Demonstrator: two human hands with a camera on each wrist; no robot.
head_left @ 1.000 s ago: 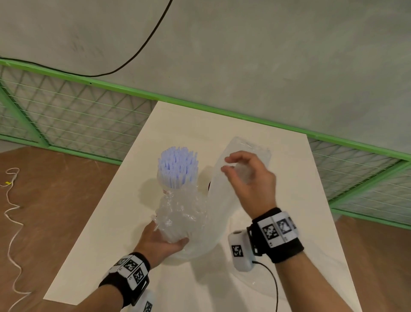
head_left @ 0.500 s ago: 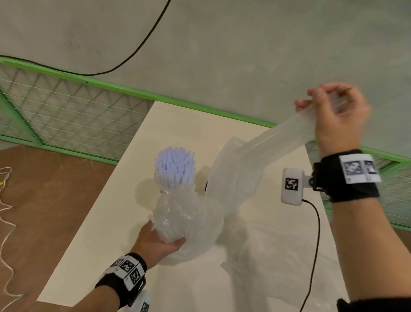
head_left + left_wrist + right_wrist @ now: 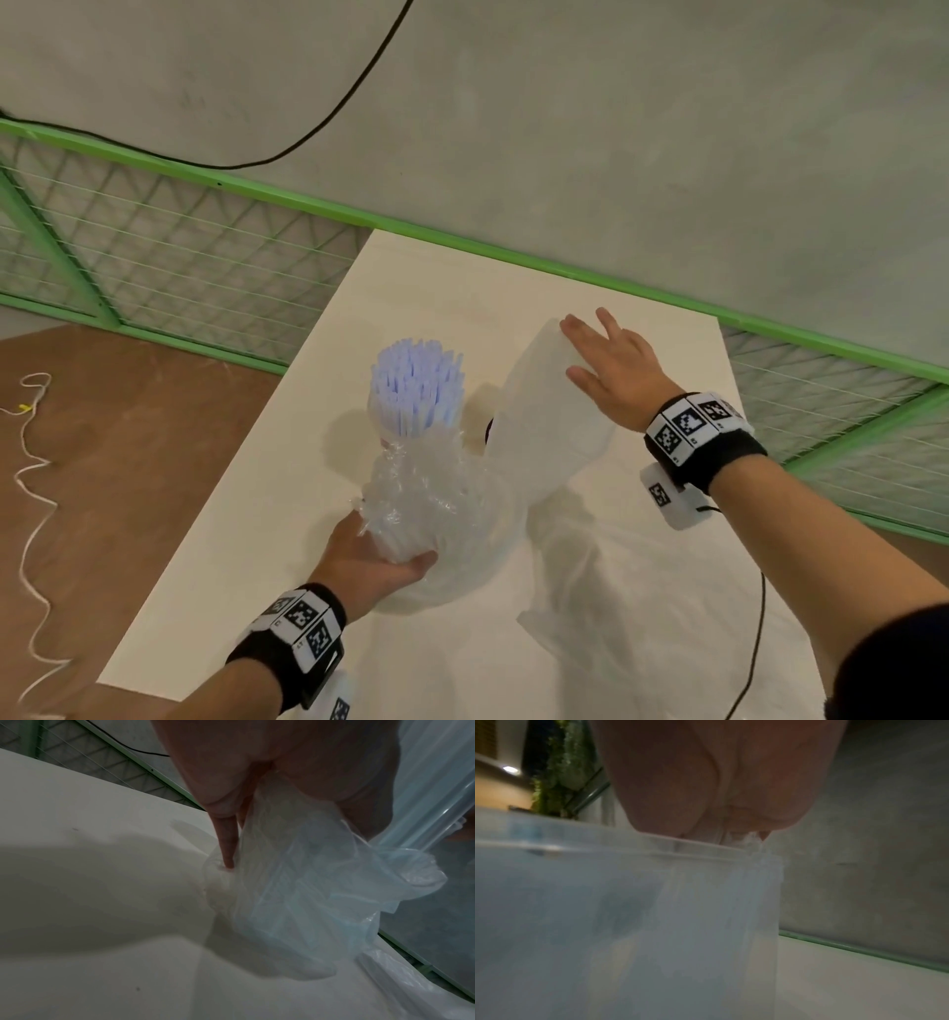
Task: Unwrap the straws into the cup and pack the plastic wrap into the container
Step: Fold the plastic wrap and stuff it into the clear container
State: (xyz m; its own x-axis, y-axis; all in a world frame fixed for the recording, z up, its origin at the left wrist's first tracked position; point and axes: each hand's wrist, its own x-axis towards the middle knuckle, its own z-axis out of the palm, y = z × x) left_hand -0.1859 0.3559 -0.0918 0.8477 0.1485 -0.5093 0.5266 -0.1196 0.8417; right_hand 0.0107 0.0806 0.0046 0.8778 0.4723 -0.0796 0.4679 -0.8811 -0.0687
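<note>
A bundle of pale blue straws (image 3: 417,386) stands upright, its lower part sheathed in crumpled clear plastic wrap (image 3: 426,493). My left hand (image 3: 377,557) grips that wrap at the base; in the left wrist view my fingers (image 3: 227,841) curl round the film (image 3: 295,892). I cannot make out a cup under the wrap. To the right stands a tall translucent container (image 3: 544,437). My right hand (image 3: 611,370) lies flat on its top with straight fingers. In the right wrist view the palm (image 3: 706,780) presses film down at the container's rim (image 3: 603,850).
More clear wrap (image 3: 631,591) trails from the container across the pale table (image 3: 246,539) toward me. A black cable (image 3: 755,642) hangs from my right wrist camera. A green mesh fence (image 3: 154,257) borders the table's far side; brown floor is at the left.
My right hand, raised high half a second ago with a stretched strip of wrap, has come down flat onto the container's top. The left hand has kept its grip.
</note>
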